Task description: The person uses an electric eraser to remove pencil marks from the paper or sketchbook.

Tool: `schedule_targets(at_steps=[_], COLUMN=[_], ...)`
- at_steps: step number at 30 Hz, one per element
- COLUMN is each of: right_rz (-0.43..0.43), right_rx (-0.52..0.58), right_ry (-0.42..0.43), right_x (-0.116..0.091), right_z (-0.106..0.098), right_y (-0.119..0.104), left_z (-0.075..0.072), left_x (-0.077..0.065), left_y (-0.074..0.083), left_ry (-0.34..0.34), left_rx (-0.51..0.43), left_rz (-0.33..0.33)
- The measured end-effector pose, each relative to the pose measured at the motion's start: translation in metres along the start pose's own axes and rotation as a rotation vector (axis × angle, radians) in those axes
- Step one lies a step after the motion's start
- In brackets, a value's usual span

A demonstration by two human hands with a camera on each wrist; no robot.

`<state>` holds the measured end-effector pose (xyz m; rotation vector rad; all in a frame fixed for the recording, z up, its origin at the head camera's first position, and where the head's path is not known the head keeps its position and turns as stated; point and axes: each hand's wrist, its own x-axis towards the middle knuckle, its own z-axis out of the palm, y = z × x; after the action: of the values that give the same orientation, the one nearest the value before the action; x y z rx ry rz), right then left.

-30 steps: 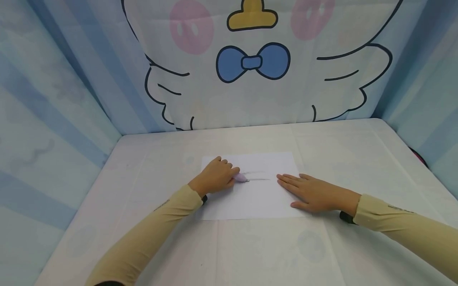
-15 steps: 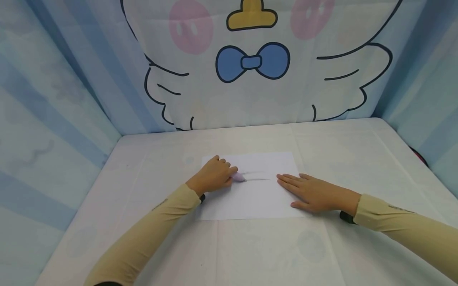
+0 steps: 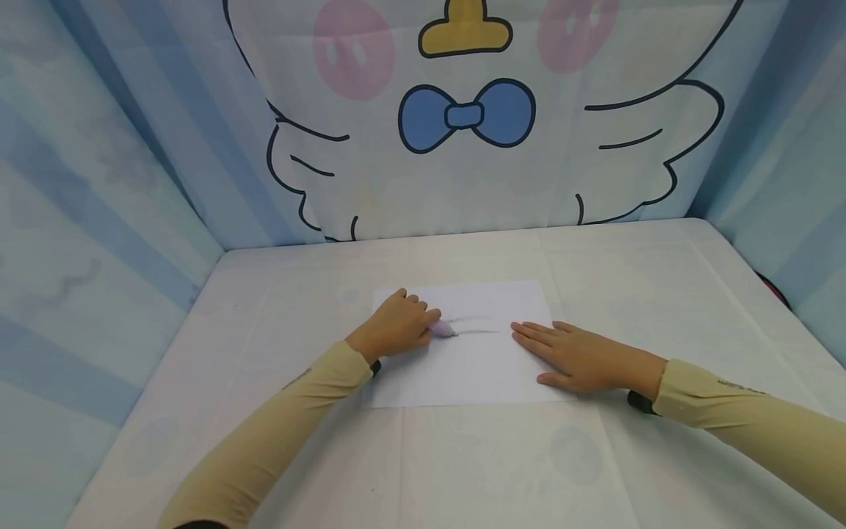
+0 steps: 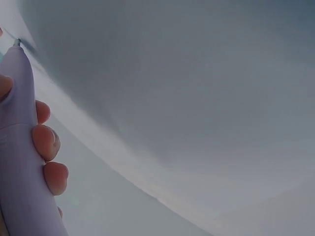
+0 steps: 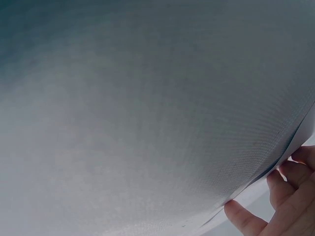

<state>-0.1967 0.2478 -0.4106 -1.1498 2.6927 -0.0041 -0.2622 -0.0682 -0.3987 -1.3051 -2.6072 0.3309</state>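
Near the middle of the table lies a sheet of white paper [image 3: 476, 375]. My left hand [image 3: 393, 327] grips a thick lilac pen [image 3: 444, 329] over the left half of the sheet, its narrow tip pointing right. In the left wrist view, fingertips [image 4: 47, 141] curl round the lilac pen [image 4: 22, 162], and its small metal tip is at the paper. Two thin grey streaks [image 3: 479, 331] run rightward from beside the tip. On the sheet's right side rests my right hand [image 3: 575, 356], palm down with straight fingers; the right wrist view shows its fingers [image 5: 283, 194] at the paper's surface.
A pale cloth [image 3: 330, 470] covers the table. Behind it hangs a curtain with a cartoon figure and a blue bow tie [image 3: 465, 115]. Blue and white curtains [image 3: 99, 220] enclose the left and right sides.
My left hand and the lilac pen shifted slightly left, then slightly back to the right. The right hand and the paper stayed in place.
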Motion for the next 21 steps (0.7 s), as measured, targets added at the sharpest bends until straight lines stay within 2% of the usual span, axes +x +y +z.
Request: schedule_targets(at_steps=[6, 17, 21], right_rz=[-0.004, 0.0, -0.001], right_rx=[-0.006, -0.007, -0.009], right_ry=[0.005, 0.003, 0.005], right_x=[-0.0001, -0.0003, -0.0001], right_z=[0.0003, 0.0006, 0.001], right_y=[-0.0002, -0.0008, -0.0006], left_z=[-0.0002, -0.0015, -0.0016], left_x=[0.0023, 0.0025, 0.0038], left_y=[0.0005, 0.0015, 0.0014], left_ry=[-0.011, 0.0, -0.022], left_rx=[0.005, 0.016, 0.016], left_rz=[-0.014, 0.004, -0.021])
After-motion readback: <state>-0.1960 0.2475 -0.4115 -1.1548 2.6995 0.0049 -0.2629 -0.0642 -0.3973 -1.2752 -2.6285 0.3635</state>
